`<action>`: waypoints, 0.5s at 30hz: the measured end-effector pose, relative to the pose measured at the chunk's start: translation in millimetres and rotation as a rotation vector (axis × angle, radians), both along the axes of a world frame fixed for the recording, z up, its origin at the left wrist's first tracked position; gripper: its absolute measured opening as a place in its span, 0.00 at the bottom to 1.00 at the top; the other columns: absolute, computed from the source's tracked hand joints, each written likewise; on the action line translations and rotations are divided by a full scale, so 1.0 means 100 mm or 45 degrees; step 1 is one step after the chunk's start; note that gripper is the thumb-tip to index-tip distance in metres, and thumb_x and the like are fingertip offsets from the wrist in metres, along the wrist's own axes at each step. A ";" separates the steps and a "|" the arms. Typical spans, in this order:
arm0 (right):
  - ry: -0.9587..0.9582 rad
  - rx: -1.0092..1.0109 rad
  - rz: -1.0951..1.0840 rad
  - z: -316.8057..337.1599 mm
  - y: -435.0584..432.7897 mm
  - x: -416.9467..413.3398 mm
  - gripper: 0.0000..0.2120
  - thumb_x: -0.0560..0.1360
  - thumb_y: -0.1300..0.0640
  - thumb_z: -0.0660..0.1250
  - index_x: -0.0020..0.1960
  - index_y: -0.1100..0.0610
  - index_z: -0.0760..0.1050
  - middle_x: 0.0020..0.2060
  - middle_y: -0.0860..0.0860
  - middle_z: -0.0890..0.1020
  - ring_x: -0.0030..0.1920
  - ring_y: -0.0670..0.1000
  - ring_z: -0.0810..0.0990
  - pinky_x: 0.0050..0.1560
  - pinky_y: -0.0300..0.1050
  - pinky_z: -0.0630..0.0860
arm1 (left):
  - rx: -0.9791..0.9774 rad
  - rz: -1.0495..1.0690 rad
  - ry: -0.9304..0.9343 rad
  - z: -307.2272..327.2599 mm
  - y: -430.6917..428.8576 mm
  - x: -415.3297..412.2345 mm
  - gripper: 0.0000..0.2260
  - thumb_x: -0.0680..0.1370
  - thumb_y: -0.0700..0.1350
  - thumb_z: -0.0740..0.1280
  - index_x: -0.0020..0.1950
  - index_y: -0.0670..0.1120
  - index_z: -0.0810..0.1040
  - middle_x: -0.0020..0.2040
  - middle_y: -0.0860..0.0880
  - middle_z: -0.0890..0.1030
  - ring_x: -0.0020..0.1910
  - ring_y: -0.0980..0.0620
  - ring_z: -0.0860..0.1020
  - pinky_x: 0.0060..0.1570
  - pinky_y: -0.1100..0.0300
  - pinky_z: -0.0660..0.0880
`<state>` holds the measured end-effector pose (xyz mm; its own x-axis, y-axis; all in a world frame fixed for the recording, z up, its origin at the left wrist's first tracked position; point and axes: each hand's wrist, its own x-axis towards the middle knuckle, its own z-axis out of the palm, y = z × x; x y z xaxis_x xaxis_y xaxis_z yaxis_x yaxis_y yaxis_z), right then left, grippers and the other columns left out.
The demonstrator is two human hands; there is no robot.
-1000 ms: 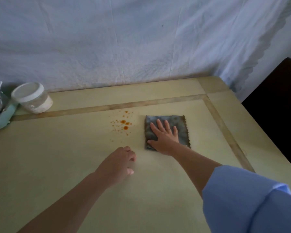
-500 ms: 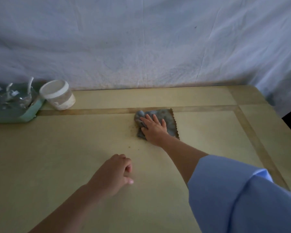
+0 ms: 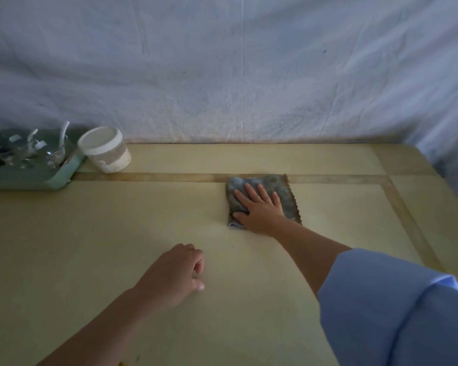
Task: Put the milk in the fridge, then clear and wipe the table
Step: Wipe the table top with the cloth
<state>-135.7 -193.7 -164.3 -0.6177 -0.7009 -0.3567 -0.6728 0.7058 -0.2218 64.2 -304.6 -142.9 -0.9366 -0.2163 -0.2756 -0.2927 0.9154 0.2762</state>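
cloth [image 3: 278, 184] — partly under right hand [image 3: 259, 211], tray [image 3: 50, 178] cropped

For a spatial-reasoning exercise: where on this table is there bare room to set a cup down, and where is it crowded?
Bare: the stretch between tray, left hand and cloth; the back strip from tub to cloth; right of the cloth. Crowded: far-left corner, tray of glassware beside tub.
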 end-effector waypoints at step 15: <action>-0.046 -0.084 0.259 -0.03 -0.32 0.82 0.29 0.80 0.40 0.49 0.77 0.43 0.42 0.77 0.45 0.40 0.77 0.52 0.34 0.74 0.57 0.33 | -0.103 0.062 -0.001 0.05 -0.16 0.12 0.13 0.70 0.52 0.72 0.45 0.53 0.68 0.45 0.55 0.68 0.50 0.55 0.71 0.44 0.64 0.64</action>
